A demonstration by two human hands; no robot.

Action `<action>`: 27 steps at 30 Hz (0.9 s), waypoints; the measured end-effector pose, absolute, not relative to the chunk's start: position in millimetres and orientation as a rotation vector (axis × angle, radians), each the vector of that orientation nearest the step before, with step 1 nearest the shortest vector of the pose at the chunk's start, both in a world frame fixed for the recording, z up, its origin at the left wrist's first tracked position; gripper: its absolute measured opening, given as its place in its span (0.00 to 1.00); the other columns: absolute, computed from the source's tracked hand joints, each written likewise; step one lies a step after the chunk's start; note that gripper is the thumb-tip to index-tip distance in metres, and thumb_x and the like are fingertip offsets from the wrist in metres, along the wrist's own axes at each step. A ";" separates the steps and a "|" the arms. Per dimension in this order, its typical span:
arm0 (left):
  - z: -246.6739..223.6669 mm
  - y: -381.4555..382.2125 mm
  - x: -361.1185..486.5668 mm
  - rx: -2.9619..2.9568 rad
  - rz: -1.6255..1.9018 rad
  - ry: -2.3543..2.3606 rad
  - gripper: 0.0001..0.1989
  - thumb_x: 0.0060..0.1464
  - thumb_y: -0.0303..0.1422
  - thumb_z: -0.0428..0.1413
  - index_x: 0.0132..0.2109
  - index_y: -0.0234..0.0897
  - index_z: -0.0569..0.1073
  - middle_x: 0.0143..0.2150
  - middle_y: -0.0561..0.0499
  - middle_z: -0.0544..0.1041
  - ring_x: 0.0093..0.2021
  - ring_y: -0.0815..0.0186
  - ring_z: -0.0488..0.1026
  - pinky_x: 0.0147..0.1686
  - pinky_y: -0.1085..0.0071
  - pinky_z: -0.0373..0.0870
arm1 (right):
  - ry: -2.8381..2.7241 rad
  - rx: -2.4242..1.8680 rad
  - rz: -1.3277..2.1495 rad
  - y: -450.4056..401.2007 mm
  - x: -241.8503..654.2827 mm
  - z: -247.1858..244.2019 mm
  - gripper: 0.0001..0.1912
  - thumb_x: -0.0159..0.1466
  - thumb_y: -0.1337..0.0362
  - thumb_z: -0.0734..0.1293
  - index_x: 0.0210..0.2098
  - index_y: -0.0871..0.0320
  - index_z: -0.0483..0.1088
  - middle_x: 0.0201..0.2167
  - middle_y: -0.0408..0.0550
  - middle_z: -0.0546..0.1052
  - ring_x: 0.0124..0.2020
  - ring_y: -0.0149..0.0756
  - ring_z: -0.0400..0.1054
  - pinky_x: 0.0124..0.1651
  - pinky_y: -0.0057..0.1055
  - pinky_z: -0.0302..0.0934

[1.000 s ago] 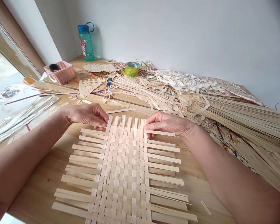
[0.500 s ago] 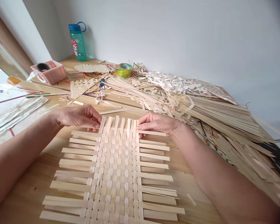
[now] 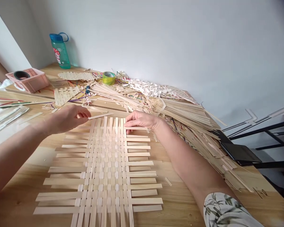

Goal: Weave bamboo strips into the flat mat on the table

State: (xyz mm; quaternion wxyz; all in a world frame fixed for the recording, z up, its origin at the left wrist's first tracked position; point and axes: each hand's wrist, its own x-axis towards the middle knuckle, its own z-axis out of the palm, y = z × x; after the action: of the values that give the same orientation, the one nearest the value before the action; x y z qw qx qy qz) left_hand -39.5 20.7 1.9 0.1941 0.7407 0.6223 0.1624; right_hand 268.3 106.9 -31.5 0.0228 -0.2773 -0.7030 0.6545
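A woven mat of pale wood strips (image 3: 106, 167) lies flat before me, with loose strip ends sticking out along both sides and the far edge. At its far right corner my right hand (image 3: 140, 121) is closed, thumb and fingers pinching the mat's edge where a crosswise strip sticks out to the right. My left hand (image 3: 69, 118) hovers by the far left corner, thumb and fingers slightly apart, with nothing visible between them. Just beyond its fingertips lies a loose wood strip (image 3: 101, 116).
Behind the mat lie bundled wood strips (image 3: 186, 110), a yellow-green tape roll (image 3: 109, 78), white fibre strips (image 3: 149, 86) and woven pieces (image 3: 65, 94). A pink basket (image 3: 33, 82) and a teal bottle (image 3: 61, 55) stand at the back left. A dark tablet-like object (image 3: 239, 152) rests at the right edge.
My left hand has let go of the mat's far left corner and moved slightly away from it. The right hand still grips the right corner. The view has turned to the right.
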 end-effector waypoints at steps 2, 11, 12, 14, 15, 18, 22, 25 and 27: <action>4.6 10.8 -24.4 2.203 0.388 1.815 0.11 0.59 0.32 0.52 0.44 0.35 0.77 0.41 0.48 0.80 0.39 0.63 0.75 0.42 0.69 0.71 | -2.293 -0.952 1.891 104.9 265.8 -28.7 0.18 0.58 0.51 0.74 0.30 0.63 0.77 0.29 0.49 0.81 0.32 0.31 0.76 0.37 0.26 0.67; -27.6 -27.5 23.7 2.493 0.055 1.870 0.13 0.59 0.20 0.46 0.47 0.27 0.72 0.47 0.31 0.73 0.49 0.45 0.71 0.45 0.53 0.70 | -2.621 -1.254 0.882 72.3 252.9 -19.0 0.08 0.61 0.62 0.69 0.31 0.58 0.78 0.29 0.45 0.80 0.30 0.33 0.72 0.34 0.29 0.59; -29.2 -28.9 26.1 2.505 0.042 1.877 0.14 0.58 0.18 0.45 0.47 0.26 0.72 0.46 0.31 0.73 0.50 0.44 0.71 0.44 0.52 0.71 | -2.609 -1.256 0.824 65.3 255.9 -19.2 0.08 0.62 0.62 0.68 0.33 0.58 0.78 0.31 0.46 0.80 0.32 0.34 0.72 0.36 0.29 0.59; -30.2 -31.3 31.0 2.530 0.023 1.868 0.17 0.56 0.16 0.43 0.47 0.26 0.72 0.46 0.31 0.73 0.51 0.44 0.71 0.44 0.53 0.71 | -2.575 -1.258 0.773 50.7 262.9 -23.0 0.09 0.64 0.64 0.66 0.36 0.57 0.79 0.35 0.46 0.81 0.35 0.34 0.72 0.39 0.30 0.60; -30.1 -32.5 33.5 2.543 0.015 1.856 0.17 0.56 0.15 0.44 0.47 0.26 0.72 0.46 0.31 0.73 0.51 0.45 0.71 0.44 0.53 0.71 | -2.531 -1.265 0.761 43.7 265.9 -26.5 0.09 0.65 0.64 0.65 0.37 0.57 0.78 0.35 0.46 0.80 0.36 0.34 0.73 0.40 0.30 0.61; -28.9 -35.7 39.8 2.576 -0.004 1.805 0.16 0.57 0.17 0.45 0.48 0.28 0.72 0.45 0.34 0.73 0.50 0.47 0.71 0.44 0.56 0.71 | -2.414 -1.318 0.681 25.9 271.1 -39.1 0.08 0.65 0.67 0.66 0.39 0.58 0.78 0.39 0.47 0.79 0.38 0.34 0.73 0.43 0.31 0.64; -23.7 -37.2 38.1 2.624 -0.037 1.712 0.11 0.61 0.22 0.48 0.48 0.29 0.72 0.46 0.35 0.73 0.49 0.50 0.72 0.48 0.57 0.70 | -2.372 -1.349 0.545 8.5 271.9 -45.5 0.06 0.65 0.68 0.67 0.41 0.59 0.76 0.42 0.50 0.77 0.43 0.37 0.72 0.49 0.35 0.64; -16.7 -37.5 31.5 2.645 -0.083 1.616 0.10 0.60 0.27 0.53 0.48 0.30 0.72 0.47 0.38 0.74 0.48 0.54 0.73 0.50 0.60 0.69 | -2.484 -1.347 0.364 -5.6 271.6 -41.4 0.11 0.68 0.61 0.67 0.45 0.60 0.74 0.44 0.53 0.76 0.48 0.44 0.70 0.53 0.41 0.63; -13.5 -39.5 30.2 2.640 -0.111 1.598 0.09 0.59 0.28 0.55 0.47 0.31 0.73 0.46 0.39 0.75 0.47 0.55 0.73 0.49 0.61 0.70 | -2.609 -1.356 0.156 -16.2 269.0 -39.1 0.18 0.66 0.54 0.69 0.48 0.62 0.73 0.44 0.56 0.75 0.50 0.50 0.68 0.53 0.45 0.63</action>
State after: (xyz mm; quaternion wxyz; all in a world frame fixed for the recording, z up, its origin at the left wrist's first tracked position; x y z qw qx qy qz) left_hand 30.2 -39.5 -13.5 0.0268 0.8546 0.5173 -0.0359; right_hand 269.0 -16.2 -39.1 0.0981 -0.4583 -0.8818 0.0528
